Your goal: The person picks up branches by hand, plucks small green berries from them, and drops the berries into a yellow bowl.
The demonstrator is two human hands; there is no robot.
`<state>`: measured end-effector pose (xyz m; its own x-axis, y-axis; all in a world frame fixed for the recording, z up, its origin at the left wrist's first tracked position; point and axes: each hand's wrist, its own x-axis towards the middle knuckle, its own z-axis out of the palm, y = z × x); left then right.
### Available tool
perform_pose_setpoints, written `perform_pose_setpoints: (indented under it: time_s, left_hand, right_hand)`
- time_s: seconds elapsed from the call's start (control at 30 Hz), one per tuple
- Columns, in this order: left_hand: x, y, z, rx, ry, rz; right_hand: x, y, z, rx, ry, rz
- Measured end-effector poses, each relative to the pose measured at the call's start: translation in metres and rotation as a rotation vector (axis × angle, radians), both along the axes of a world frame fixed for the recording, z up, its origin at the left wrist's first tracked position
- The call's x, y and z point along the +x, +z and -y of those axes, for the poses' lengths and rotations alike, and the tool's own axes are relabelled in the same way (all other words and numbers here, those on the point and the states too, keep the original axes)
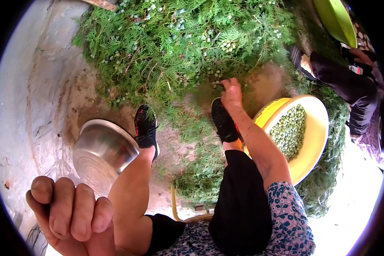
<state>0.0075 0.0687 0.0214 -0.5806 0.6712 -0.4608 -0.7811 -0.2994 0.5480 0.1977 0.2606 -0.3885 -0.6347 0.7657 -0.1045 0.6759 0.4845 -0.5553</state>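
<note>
Down low with the right hand [231,94], right at the small, round green cones [216,82] along the near edge of the feathery green heap of cut branches [175,51] on the floor [266,81], can't tell if pinching any! Holding the left hand [72,211] up close, loosely clenched. And see plenty more cones in the round yellow basin [319,132], just beyond the right forearm [260,143].

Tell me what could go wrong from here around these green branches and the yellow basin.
The right forearm appears close to the yellow basin, so a careless swing might knock it and spill the green cones inside.
Loose cones lie near the right hand, just ahead of the right shoe; a step forward could crush them.
</note>
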Motion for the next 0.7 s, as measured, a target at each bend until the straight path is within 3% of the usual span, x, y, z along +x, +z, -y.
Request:
perform_pose_setpoints:
  time_s: [0.03,0.1,0.17,0.2,0.3,0.37,0.4,0.47,0.53,0.6,0.67,0.7]
  left_hand:
    - [0.0,0.0,0.004,-0.03,-0.014,-0.02]
    - [-0.003,0.0,0.012,-0.091,-0.044,-0.059]
    - [-0.004,-0.001,0.018,-0.15,-0.073,-0.102]
    - [-0.003,-0.001,0.02,-0.149,-0.076,-0.098]
    - [0.004,0.003,0.013,-0.216,-0.08,-0.114]
    - [0.027,0.005,-0.012,-0.754,0.209,-0.505]
    - [0.028,0.003,-0.014,-0.754,0.209,-0.506]
    - [0.03,-0.002,-0.015,-0.369,0.304,-0.361]
    - [0.028,-0.002,-0.013,-0.417,0.233,-0.405]
    - [0.024,0.0,-0.014,-0.462,0.162,-0.452]
    - [0.018,0.003,-0.019,-0.148,0.142,-0.072]
    - [0.021,0.005,-0.015,-0.15,0.138,-0.07]
  right_hand:
    - [0.0,0.005,0.01,-0.042,0.01,-0.145]
    - [-0.001,0.008,0.018,-0.129,0.002,-0.177]
    - [-0.001,0.003,0.015,0.035,-0.195,-0.265]
    - [-0.003,0.007,0.009,0.026,-0.434,-0.331]
    - [-0.006,0.032,-0.026,-0.067,-0.966,0.0]
    - [0.011,0.017,-0.04,-0.099,-0.888,0.082]
    - [0.016,0.013,-0.044,-0.126,-0.808,0.156]
    - [0.023,0.003,-0.047,-0.132,-0.75,0.153]
    - [0.025,-0.006,-0.046,-0.142,-0.691,0.152]
    - [0.02,-0.01,-0.049,0.111,-0.793,-0.153]
    - [0.015,-0.005,-0.057,0.146,-0.72,-0.172]
    - [0.011,0.0,-0.06,0.183,-0.644,-0.194]
